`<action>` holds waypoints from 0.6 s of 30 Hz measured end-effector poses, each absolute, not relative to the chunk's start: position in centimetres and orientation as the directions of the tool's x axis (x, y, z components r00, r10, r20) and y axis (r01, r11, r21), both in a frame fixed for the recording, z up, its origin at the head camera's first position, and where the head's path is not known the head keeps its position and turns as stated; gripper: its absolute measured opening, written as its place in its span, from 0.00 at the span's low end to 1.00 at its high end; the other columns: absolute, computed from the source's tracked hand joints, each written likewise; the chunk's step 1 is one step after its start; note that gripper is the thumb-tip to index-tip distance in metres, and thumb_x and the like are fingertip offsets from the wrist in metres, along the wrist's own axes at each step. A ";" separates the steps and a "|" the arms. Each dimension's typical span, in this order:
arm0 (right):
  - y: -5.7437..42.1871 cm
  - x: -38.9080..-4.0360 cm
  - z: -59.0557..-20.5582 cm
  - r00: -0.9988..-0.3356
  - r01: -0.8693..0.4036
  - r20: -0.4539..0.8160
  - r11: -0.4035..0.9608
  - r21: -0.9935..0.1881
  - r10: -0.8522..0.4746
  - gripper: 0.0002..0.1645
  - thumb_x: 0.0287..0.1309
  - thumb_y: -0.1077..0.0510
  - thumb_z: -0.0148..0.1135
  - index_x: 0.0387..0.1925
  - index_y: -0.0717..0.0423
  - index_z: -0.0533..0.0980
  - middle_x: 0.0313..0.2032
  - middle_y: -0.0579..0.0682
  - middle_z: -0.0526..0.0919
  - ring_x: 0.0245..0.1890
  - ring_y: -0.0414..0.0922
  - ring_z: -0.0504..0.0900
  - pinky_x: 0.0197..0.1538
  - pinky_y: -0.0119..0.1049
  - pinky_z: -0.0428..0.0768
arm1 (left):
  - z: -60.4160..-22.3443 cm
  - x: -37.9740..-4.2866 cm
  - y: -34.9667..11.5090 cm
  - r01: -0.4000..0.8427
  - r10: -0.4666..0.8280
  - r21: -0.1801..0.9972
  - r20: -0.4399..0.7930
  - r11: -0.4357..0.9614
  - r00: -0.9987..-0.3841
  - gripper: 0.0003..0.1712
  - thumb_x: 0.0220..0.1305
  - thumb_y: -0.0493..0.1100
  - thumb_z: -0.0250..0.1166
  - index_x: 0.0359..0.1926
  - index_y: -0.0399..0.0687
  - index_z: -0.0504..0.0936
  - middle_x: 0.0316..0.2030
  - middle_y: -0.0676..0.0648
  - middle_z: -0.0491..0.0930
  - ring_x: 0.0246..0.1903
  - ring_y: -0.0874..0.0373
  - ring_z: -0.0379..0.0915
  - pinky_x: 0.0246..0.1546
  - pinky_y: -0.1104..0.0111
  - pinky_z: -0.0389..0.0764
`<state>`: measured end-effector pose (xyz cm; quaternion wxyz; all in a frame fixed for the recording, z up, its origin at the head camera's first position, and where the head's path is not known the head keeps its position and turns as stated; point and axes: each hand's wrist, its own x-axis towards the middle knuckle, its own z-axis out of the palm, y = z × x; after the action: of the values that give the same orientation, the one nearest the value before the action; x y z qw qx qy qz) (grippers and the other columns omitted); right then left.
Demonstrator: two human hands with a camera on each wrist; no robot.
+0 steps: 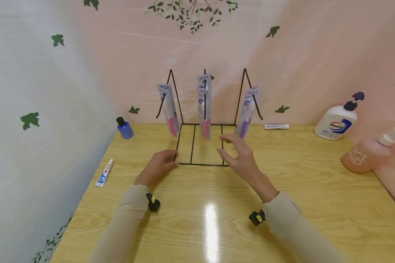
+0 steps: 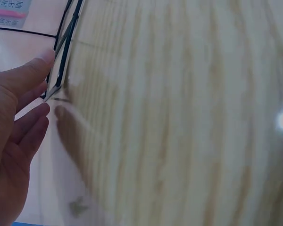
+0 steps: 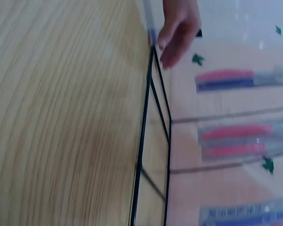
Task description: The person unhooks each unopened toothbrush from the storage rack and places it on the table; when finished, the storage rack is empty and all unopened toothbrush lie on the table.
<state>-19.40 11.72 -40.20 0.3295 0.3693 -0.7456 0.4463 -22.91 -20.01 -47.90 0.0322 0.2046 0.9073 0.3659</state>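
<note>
A black wire display rack (image 1: pixel 200 164) stands at the back of the table. From its left hook hang packaged toothbrushes with pink handles (image 1: pixel 171 115). More pink toothbrushes (image 1: pixel 200 113) hang on the middle hook, and purple toothbrushes (image 1: pixel 246 111) on the right one. My left hand (image 1: pixel 158 166) is at the front left corner of the base, fingertips right at the wire in the left wrist view, fingers nearly straight. Beside the base's right side is my right hand (image 1: pixel 240 157), thumb and fingers spread apart with nothing between them.
At the left are a blue bottle (image 1: pixel 125 130) with a black cap and a toothpaste tube (image 1: pixel 104 173). A small white tube (image 1: pixel 276 126) lies right of the rack. Farther right stand a white pump bottle (image 1: pixel 332 122) and a pink pump bottle (image 1: pixel 362 157). A patterned curtain (image 1: pixel 135 47) hangs behind.
</note>
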 end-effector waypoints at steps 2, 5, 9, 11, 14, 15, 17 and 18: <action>9.8 -19.7 -40.3 -0.505 -0.854 0.813 0.302 -0.423 -0.290 0.24 0.48 0.71 0.68 0.50 0.68 0.75 0.46 0.60 0.81 0.47 0.52 0.79 0.55 0.36 0.78 | -48.3 -23.0 -20.0 0.327 0.376 0.697 0.088 0.638 -0.922 0.26 0.62 0.44 0.67 0.60 0.43 0.76 0.56 0.43 0.78 0.58 0.48 0.72 0.63 0.55 0.71; 7.0 -20.4 -40.5 -0.508 -0.859 0.799 0.251 -0.446 -0.321 0.24 0.51 0.69 0.68 0.51 0.66 0.74 0.46 0.59 0.80 0.48 0.51 0.79 0.54 0.40 0.79 | -48.8 -23.0 -20.1 0.318 0.352 0.704 0.102 0.635 -0.930 0.27 0.62 0.44 0.66 0.61 0.44 0.75 0.58 0.43 0.77 0.60 0.48 0.71 0.63 0.55 0.71; 3.6 -21.3 -41.0 -0.530 -0.848 0.775 0.214 -0.485 -0.344 0.24 0.55 0.66 0.66 0.54 0.65 0.72 0.48 0.59 0.80 0.50 0.50 0.78 0.53 0.42 0.80 | -49.4 -23.0 -20.2 0.353 0.337 0.680 0.163 0.643 -0.927 0.27 0.62 0.43 0.66 0.62 0.42 0.75 0.59 0.41 0.76 0.60 0.47 0.71 0.63 0.54 0.71; 2.2 -21.8 -41.1 -0.554 -0.833 0.761 0.207 -0.514 -0.338 0.24 0.57 0.65 0.65 0.54 0.66 0.72 0.49 0.60 0.79 0.50 0.49 0.78 0.54 0.42 0.80 | -49.5 -23.1 -20.3 0.369 0.332 0.666 0.189 0.648 -0.924 0.27 0.62 0.42 0.66 0.61 0.42 0.76 0.59 0.41 0.76 0.60 0.46 0.71 0.64 0.54 0.70; 0.3 -22.4 -41.2 -0.610 -0.792 0.731 0.215 -0.571 -0.305 0.23 0.59 0.63 0.64 0.55 0.67 0.71 0.50 0.60 0.79 0.52 0.49 0.77 0.55 0.42 0.79 | -49.7 -23.1 -20.3 0.387 0.330 0.656 0.216 0.648 -0.919 0.26 0.61 0.42 0.67 0.60 0.40 0.76 0.59 0.41 0.76 0.60 0.46 0.71 0.63 0.54 0.71; -0.3 -22.6 -41.2 -0.631 -0.776 0.721 0.225 -0.589 -0.287 0.23 0.60 0.62 0.63 0.56 0.67 0.71 0.50 0.60 0.79 0.51 0.49 0.77 0.55 0.42 0.79 | -49.7 -23.1 -20.3 0.391 0.332 0.655 0.221 0.646 -0.917 0.26 0.61 0.41 0.67 0.60 0.40 0.77 0.59 0.41 0.76 0.60 0.45 0.71 0.63 0.53 0.71; -1.3 -23.0 -41.1 -0.673 -0.739 0.698 0.248 -0.626 -0.245 0.24 0.61 0.61 0.62 0.57 0.66 0.71 0.49 0.60 0.79 0.51 0.50 0.77 0.55 0.43 0.79 | -49.7 -23.2 -20.3 0.391 0.330 0.655 0.221 0.647 -0.918 0.26 0.61 0.41 0.67 0.59 0.40 0.77 0.59 0.42 0.76 0.60 0.46 0.71 0.63 0.54 0.71; -1.8 -23.2 -41.1 -0.693 -0.720 0.686 0.257 -0.645 -0.221 0.23 0.61 0.61 0.62 0.57 0.66 0.71 0.49 0.60 0.79 0.51 0.51 0.77 0.55 0.44 0.78 | -49.8 -23.2 -20.3 0.392 0.333 0.653 0.220 0.649 -0.917 0.25 0.61 0.42 0.67 0.59 0.39 0.77 0.59 0.42 0.76 0.60 0.46 0.71 0.63 0.54 0.71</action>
<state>-23.17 -1.76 -41.10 0.2381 0.3112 -0.7560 0.5243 -23.16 -20.31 -49.75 -0.0401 0.1996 0.9070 0.3686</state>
